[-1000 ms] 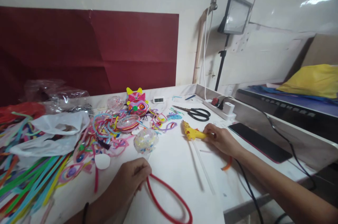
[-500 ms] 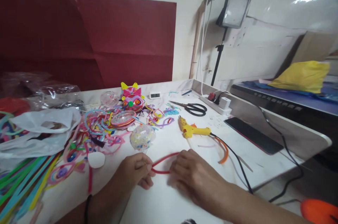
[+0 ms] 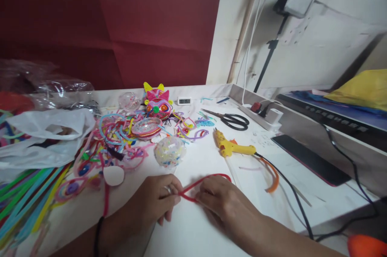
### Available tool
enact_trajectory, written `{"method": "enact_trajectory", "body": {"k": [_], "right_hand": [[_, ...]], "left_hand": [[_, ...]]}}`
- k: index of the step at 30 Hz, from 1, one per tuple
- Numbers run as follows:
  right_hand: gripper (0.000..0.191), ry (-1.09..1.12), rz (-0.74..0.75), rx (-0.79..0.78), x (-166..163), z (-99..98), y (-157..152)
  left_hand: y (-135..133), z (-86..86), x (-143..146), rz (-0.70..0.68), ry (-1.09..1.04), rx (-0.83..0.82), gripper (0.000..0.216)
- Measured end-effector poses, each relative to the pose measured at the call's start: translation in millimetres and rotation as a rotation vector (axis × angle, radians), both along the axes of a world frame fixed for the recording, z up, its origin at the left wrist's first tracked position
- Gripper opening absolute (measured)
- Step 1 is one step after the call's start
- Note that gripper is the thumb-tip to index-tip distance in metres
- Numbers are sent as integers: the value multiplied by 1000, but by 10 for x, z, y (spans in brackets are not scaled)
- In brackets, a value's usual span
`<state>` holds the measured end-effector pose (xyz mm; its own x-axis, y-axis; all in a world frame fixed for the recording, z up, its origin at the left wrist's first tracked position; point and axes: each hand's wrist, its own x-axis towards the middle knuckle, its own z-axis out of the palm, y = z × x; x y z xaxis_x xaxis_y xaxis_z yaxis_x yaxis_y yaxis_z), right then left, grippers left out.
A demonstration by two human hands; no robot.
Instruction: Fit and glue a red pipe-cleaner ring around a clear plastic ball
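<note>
A red pipe cleaner (image 3: 190,197), bent into a pointed loop, is held low over the white table between both hands. My left hand (image 3: 165,198) pinches its crossed ends between thumb and fingers. My right hand (image 3: 222,198) is closed on the loop's near side, and the far curve shows beyond its knuckles. A clear ball with coloured specks (image 3: 170,151) sits just beyond my left hand. The yellow glue gun (image 3: 234,149) lies past my right hand.
Black-handled scissors (image 3: 234,120), a phone (image 3: 311,159) and a power strip (image 3: 263,115) lie to the right. A decorated lion head (image 3: 157,103) stands at the back. Tangled pipe cleaners (image 3: 121,136) and a white plastic bag (image 3: 51,124) cover the left. The glue gun's black cable (image 3: 287,182) runs toward the front right.
The camera view has tilted and shifted left. My right hand has slid along the pipe cleaner, so the loop's far curve now shows beyond it. The left hand keeps its pinch.
</note>
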<state>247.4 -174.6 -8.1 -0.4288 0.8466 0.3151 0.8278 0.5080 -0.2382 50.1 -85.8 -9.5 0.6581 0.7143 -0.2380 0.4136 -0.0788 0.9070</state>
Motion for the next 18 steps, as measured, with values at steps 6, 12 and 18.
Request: {"method": "enact_trajectory", "body": {"k": [6,12,18], "right_hand": [[21,70,11,6,8,-15,-42],[22,129,11,10,1,-42,-67],[16,129,70,86,-13,-79,-1]], "left_hand": [[-3,105,-28,-25,82,252,10],[-29,38,-86,-188,36,579,11],[-86,-69,-98,-276,159,741,25]]}}
